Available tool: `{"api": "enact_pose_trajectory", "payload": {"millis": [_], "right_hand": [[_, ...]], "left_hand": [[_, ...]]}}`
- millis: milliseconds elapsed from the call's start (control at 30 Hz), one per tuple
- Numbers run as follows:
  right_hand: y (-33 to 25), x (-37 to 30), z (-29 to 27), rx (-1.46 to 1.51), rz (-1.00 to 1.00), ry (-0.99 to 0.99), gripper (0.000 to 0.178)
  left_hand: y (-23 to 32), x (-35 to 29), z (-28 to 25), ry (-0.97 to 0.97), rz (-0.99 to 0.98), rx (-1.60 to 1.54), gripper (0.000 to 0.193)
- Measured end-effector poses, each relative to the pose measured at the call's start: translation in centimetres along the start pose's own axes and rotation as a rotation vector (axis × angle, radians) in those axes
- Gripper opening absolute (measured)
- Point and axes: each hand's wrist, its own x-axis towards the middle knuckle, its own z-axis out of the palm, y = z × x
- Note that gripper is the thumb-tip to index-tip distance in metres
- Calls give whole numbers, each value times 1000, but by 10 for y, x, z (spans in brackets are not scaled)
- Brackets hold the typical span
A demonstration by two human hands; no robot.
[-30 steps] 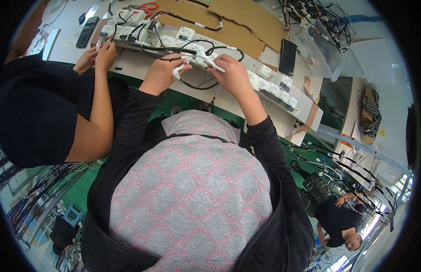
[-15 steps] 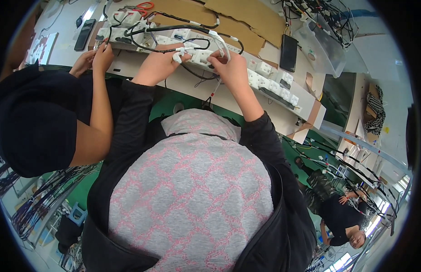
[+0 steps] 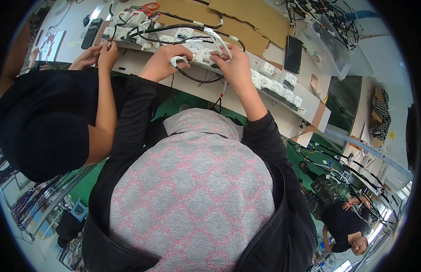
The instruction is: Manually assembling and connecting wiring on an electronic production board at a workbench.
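My left hand [image 3: 164,62] is closed round a black cable whose white-wrapped stretch [image 3: 178,60] shows by the fingers. From there the black cable [image 3: 199,80] sags in a loop below the row of white socket blocks [image 3: 202,55]. With thumb and fingers pressed together, my right hand [image 3: 233,62] grips white wires [image 3: 216,37] that arch over the blocks. Its fingertips are at the front of the row, and what lies under them is partly hidden. A thicker black cable bundle [image 3: 174,28] runs above both hands.
Close at my left, a co-worker's hands [image 3: 101,54] hold a thin cable. Beyond the sockets lie cardboard [image 3: 251,20], orange-handled scissors [image 3: 149,7] and a black phone [image 3: 293,54]. A clear plastic bin [image 3: 326,50] with tangled cables stands at the right. More socket blocks [image 3: 276,89] continue rightward.
My left hand has turned, and the white-wrapped stretch now curves at its near side, with the black cable hanging lower. My right hand stays by the blocks. The whole view has shifted slightly.
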Motion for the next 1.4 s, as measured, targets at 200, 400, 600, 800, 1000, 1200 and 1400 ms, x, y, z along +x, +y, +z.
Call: {"api": "enact_pose_trajectory", "payload": {"millis": [200, 400, 600, 800, 1000, 1200, 1400], "right_hand": [[-11, -6, 3, -233, -42, -78, 23], [-14, -9, 8, -151, 39, 38, 20], [7, -14, 15, -211, -388, 66, 23], [1, -24, 24, -265, -529, 71, 27], [-16, -6, 5, -147, -102, -131, 25], [-28, 1, 5, -232, -52, -216, 19], [-24, 13, -1, -474, -116, -103, 39]], "left_hand": [[-25, -9, 15, 31, -81, -82, 33], [-36, -4, 16, 27, 14, 72, 21], [-17, 6, 12, 102, -37, 98, 22], [-1, 16, 5, 50, -371, -199, 23], [-4, 21, 3, 6, -259, 97, 32], [8, 15, 5, 25, -542, 256, 38], [-8, -7, 16, -264, -943, 177, 51]]}}
